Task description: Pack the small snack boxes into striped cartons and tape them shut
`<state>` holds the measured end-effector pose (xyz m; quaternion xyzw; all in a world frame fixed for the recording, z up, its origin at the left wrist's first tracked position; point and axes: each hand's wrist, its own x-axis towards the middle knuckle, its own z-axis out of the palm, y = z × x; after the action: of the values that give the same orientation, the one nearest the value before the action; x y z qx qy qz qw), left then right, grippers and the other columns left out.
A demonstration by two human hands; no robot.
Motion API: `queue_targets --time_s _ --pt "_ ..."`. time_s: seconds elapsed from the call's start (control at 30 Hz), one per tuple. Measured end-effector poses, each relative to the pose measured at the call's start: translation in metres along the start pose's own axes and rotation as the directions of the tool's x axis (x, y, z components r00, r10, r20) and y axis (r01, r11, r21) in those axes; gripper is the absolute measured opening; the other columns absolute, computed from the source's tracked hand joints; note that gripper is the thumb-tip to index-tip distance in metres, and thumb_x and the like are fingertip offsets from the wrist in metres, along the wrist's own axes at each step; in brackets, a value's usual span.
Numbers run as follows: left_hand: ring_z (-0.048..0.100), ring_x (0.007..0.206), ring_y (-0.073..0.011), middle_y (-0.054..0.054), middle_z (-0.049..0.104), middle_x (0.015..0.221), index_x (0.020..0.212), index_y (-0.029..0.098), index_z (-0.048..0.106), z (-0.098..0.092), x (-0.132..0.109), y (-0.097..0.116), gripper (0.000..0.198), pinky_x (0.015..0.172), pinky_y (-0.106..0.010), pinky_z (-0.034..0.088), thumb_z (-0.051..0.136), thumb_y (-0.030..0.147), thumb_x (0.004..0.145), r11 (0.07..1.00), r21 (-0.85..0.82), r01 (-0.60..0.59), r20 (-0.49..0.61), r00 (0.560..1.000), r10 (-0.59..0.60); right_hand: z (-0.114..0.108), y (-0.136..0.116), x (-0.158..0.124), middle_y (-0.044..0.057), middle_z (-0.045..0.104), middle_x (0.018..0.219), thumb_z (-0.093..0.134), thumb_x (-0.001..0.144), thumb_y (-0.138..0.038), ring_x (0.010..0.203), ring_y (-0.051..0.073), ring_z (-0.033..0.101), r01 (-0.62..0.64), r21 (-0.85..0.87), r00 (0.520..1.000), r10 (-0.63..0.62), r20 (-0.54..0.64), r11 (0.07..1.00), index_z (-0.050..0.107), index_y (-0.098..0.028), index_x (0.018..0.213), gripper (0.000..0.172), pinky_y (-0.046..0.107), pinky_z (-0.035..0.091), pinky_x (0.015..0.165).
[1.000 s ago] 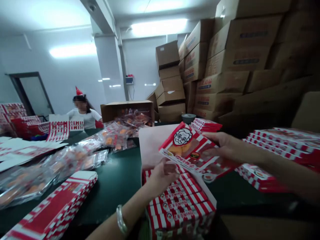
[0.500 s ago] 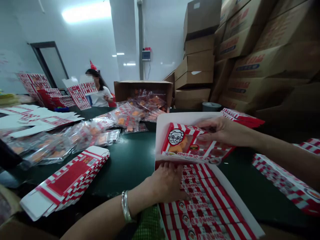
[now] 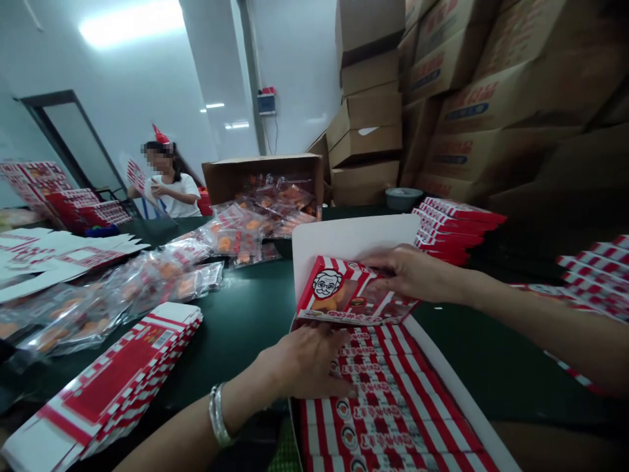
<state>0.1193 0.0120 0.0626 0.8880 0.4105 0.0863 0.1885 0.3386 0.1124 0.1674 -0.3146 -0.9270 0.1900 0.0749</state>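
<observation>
My right hand (image 3: 407, 272) grips a red-and-white striped snack box (image 3: 356, 303) with clear windows and an old man's face printed on it. The box stands tilted at the far end of an open white carton (image 3: 354, 231), its lower edge against the packed row. Several matching boxes (image 3: 373, 400) stand on edge inside that carton. Fingers apart, my left hand (image 3: 307, 360) lies across the carton's left edge and touches the packed boxes just below the held one. Its fingertips are partly hidden.
Flattened striped boxes (image 3: 118, 373) lie stacked at left, near bagged snacks (image 3: 191, 282) spilling from a brown carton (image 3: 216, 187). Filled boxes are stacked behind (image 3: 457, 226) and at right (image 3: 602, 278). Cardboard cartons (image 3: 472, 137) rise behind. A co-worker (image 3: 171, 187) sits across the table.
My right hand has lowered the snack box toward the packed row. My left hand stays near the row's far end. The view has turned right, and the co-worker's held cardboard has shifted.
</observation>
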Motion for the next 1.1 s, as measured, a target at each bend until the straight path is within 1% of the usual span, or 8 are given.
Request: queue_targets --time_s 0.1,0.2,0.37,0.47,0.63,0.83,0.97,1.1 --pt "0.047 0.128 -0.0371 -0.016 0.045 0.144 0.14 0.019 0.041 -0.001 0.003 -0.002 0.081 0.106 -0.05 0.039 0.065 0.061 0.075 1.0 -0.01 -0.03 -0.02 0.999 0.03 -0.006 -0.006 0.005 0.004 0.073 0.104 0.063 0.083 -0.036 0.09 0.023 0.068 -0.078 -0.063 0.992 0.083 0.091 0.995 0.069 -0.022 0.106 0.028 0.031 0.053 0.079" --pt "0.046 0.129 -0.036 -0.016 0.047 0.143 0.142 0.02 0.04 -0.005 0.006 -0.001 0.083 0.107 -0.049 0.038 0.065 0.062 0.074 0.999 0.003 -0.053 -0.024 0.998 0.053 -0.008 -0.012 0.012 0.006 0.069 0.116 0.063 0.083 -0.041 0.103 0.027 0.064 -0.071 -0.111 0.988 0.085 0.126 0.991 0.066 -0.022 0.115 0.038 0.034 0.051 0.086" --pt "0.048 0.127 -0.0342 -0.017 0.053 0.137 0.136 0.015 0.047 -0.011 0.011 -0.001 0.078 0.108 -0.045 0.037 0.07 0.056 0.073 0.998 0.02 -0.061 0.014 0.998 0.06 0.006 -0.017 0.021 0.007 0.061 0.131 0.05 0.089 -0.054 0.117 0.03 0.057 -0.014 -0.082 1.0 0.016 0.023 0.997 0.047 -0.025 0.141 0.06 0.04 0.045 0.1" --pt "0.048 0.127 -0.0338 -0.016 0.052 0.138 0.135 0.016 0.048 -0.013 0.012 -0.004 0.078 0.107 -0.046 0.038 0.071 0.056 0.072 0.997 0.008 -0.077 0.007 0.997 0.077 0.009 -0.02 0.028 0.006 0.063 0.128 0.046 0.091 -0.051 0.114 0.028 0.059 -0.01 -0.049 0.999 0.012 0.034 0.999 0.046 -0.027 0.141 0.056 0.04 0.047 0.097" --pt "0.044 0.132 -0.0346 -0.016 0.048 0.142 0.136 0.017 0.047 -0.011 0.008 -0.003 0.079 0.108 -0.047 0.037 0.071 0.057 0.072 0.998 0.031 -0.062 -0.013 0.998 0.062 -0.004 -0.028 0.04 0.005 0.063 0.127 0.052 0.088 -0.044 0.116 0.027 0.057 0.115 -0.077 0.989 -0.107 0.101 0.99 0.061 -0.025 0.125 0.043 0.038 0.042 0.102" --pt "0.052 0.122 -0.0379 -0.019 0.058 0.128 0.122 0.012 0.055 -0.008 -0.006 0.003 0.064 0.102 -0.052 0.042 0.066 0.056 0.076 0.986 0.143 0.085 -0.058 0.995 -0.077 -0.011 -0.024 0.04 0.005 0.064 0.124 0.054 0.088 -0.041 0.116 0.026 0.057 0.164 -0.094 0.983 -0.155 0.095 0.982 0.063 -0.024 0.121 0.038 0.039 0.042 0.102" --pt "0.05 0.125 -0.036 -0.018 0.056 0.133 0.125 0.013 0.052 -0.013 -0.009 -0.002 0.065 0.104 -0.049 0.043 0.067 0.054 0.076 0.994 0.103 0.035 -0.045 0.999 -0.03 -0.015 -0.025 0.035 0.007 0.062 0.127 0.053 0.089 -0.039 0.115 0.028 0.057 0.157 -0.118 0.986 -0.149 0.075 0.981 0.063 -0.022 0.122 0.038 0.039 0.043 0.1" --pt "0.055 0.12 -0.0356 -0.017 0.058 0.13 0.124 0.014 0.052 -0.019 -0.007 -0.003 0.06 0.099 -0.049 0.047 0.066 0.05 0.078 0.995 0.092 0.029 -0.009 1.0 -0.028 -0.012 -0.034 0.036 0.011 0.066 0.12 0.052 0.088 -0.036 0.105 0.027 0.062 0.062 -0.16 0.996 -0.051 0.073 0.985 0.062 -0.019 0.124 0.041 0.038 0.047 0.091"
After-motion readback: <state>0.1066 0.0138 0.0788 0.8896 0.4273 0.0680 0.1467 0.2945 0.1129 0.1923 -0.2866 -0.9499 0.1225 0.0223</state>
